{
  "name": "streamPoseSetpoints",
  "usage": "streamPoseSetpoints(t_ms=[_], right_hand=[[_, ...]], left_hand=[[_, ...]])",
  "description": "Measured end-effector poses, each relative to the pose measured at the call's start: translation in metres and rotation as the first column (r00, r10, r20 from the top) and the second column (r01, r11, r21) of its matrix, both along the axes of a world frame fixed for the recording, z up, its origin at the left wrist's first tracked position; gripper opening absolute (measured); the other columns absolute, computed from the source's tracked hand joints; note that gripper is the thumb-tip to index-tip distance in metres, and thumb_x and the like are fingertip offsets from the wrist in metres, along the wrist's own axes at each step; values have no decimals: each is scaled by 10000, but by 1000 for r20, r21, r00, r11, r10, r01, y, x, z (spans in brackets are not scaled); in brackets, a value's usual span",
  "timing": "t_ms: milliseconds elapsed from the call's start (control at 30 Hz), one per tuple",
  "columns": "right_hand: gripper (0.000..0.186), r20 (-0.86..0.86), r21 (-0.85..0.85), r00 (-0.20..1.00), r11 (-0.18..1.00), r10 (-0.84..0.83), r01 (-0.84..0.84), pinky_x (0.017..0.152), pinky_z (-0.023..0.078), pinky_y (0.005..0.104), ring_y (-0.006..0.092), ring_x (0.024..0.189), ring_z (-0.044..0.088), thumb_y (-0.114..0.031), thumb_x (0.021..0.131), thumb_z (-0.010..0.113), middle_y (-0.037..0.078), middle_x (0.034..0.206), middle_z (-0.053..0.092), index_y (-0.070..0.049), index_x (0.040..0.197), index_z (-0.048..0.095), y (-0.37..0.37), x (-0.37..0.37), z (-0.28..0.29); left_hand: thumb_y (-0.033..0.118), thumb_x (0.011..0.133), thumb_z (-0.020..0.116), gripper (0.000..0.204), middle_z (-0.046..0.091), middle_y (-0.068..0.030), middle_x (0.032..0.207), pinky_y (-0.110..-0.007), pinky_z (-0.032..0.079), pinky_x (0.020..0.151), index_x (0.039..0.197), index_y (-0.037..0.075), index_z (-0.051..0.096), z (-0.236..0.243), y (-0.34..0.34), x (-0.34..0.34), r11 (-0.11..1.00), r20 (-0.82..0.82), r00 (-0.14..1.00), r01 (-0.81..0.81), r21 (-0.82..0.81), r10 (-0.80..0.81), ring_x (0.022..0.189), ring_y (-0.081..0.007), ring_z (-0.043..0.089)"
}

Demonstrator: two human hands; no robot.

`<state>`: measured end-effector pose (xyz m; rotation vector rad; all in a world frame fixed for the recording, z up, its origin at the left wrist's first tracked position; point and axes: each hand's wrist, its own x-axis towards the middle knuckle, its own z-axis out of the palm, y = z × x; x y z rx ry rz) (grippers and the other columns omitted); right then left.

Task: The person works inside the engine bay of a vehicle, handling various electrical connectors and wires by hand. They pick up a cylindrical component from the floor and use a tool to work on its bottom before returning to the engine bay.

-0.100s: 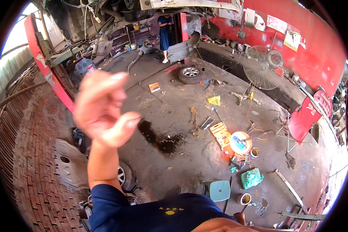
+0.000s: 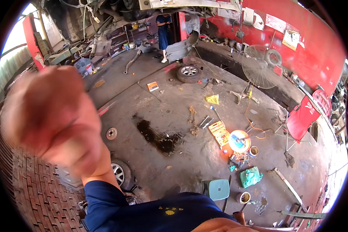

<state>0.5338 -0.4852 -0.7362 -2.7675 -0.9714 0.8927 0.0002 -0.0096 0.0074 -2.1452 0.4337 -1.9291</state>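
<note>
My left hand (image 2: 54, 120) is raised close to the camera at the left. Motion smears its fingers, so I cannot make out their pose or anything in them. It covers part of a red post (image 2: 31, 38) and the brick paving. Beyond my wrist a brake disc (image 2: 111, 133) lies on the floor, and a wheel (image 2: 120, 174) is beside my forearm. At the bottom edge, right of my dark blue shirt, a small bit of skin (image 2: 239, 217), perhaps my right hand, shows near a thin dark stick; its fingers are hidden.
Dark liquid (image 2: 154, 135) pools mid-floor. Rightward are an orange tool case (image 2: 219, 133), a basin (image 2: 239, 141), a green stool (image 2: 219, 190) and a green bag (image 2: 251, 177). Farther off are a wheel (image 2: 189, 71), a fan (image 2: 262, 65), a red chair (image 2: 303, 118) and a standing person (image 2: 164, 34).
My left hand has swung left and nearer the camera, and now looks larger and more blurred. The brake disc it hid has come into sight. The view has shifted slightly.
</note>
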Motion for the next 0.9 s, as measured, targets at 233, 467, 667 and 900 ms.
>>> streamPoseSetpoints(t_ms=[233, 467, 667, 900], right_hand=[[324, -216, 145, 955, 961, -202, 236, 732, 600, 401, 257, 781, 768, -295, 837, 757, 146, 877, 800, -42, 1026, 830, 65, -21, 65], [394, -377, 148, 885, 925, -273, 349, 647, 581, 384, 208, 713, 716, -309, 874, 760, 113, 865, 769, 4, 1111, 795, 93, -44, 105], [401, -368, -26, 870, 938, -329, 344, 701, 588, 392, 233, 760, 737, -331, 865, 776, 119, 870, 781, -3, 1094, 802, 90, -39, 104], [408, -45, 275, 993, 957, 110, -93, 823, 557, 466, 273, 927, 702, -421, 887, 740, 149, 1025, 737, -77, 1106, 740, 15, 74, -20]], left_hand=[[402, 915, 808, 592, 587, -65, 987, -290, 409, 652, 1284, -21, 616, 21, -43, 1, 985, -61, 998, 11, 171, 0, 748, -174, 522], [401, 911, 811, 614, 576, -59, 965, -289, 402, 641, 1299, -28, 604, 27, -49, -3, 980, -59, 998, -2, 201, 14, 735, -166, 509], [400, 908, 813, 632, 568, -53, 946, -289, 395, 631, 1312, -33, 593, 29, -49, -7, 975, -61, 997, -41, 218, 56, 723, -160, 498], [398, 903, 817, 653, 557, -47, 923, -289, 387, 621, 1326, -40, 580, 53, -26, -16, 956, 60, 998, -37, 293, 20, 710, -153, 486]])
